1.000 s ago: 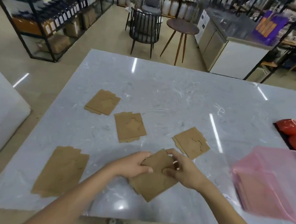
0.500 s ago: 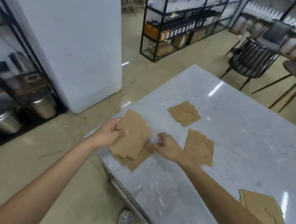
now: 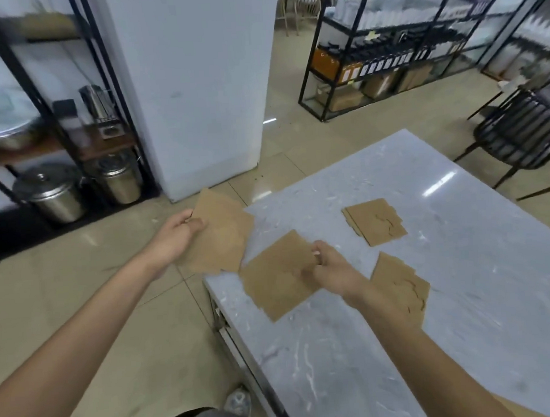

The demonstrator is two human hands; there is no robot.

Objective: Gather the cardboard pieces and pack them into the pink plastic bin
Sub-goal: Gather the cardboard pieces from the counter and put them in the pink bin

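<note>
The left hand (image 3: pixel 176 235) has its grip closed on a large cardboard piece (image 3: pixel 221 240), thumb on top and fingers underneath at its left edge, holding it lifted past the corner of the table (image 3: pixel 402 345) so that most of it hangs over the floor. The right hand (image 3: pixel 331 269) pinches the right edge of a second cardboard piece (image 3: pixel 277 278), fingers curled on top, its grip clenched on that sheet; this piece sits at the table's near-left corner, and whether it lies flat or is slightly raised is hard to tell. The two held pieces nearly meet at one corner.

Just beyond the right wrist, partly hidden by the forearm, a third cardboard piece (image 3: pixel 405 284) lies flat on the grey marbled table. Farther back a fourth cardboard piece (image 3: pixel 376 220) lies flat too, apart from the others.

Off the table, a white pillar (image 3: pixel 197 85) stands on the tiled floor. To its left, steel pots (image 3: pixel 53 194) sit under a black shelf. A black rack (image 3: pixel 386 52) of goods stands behind, and a dark wire chair (image 3: pixel 524 131) is at the far right.
</note>
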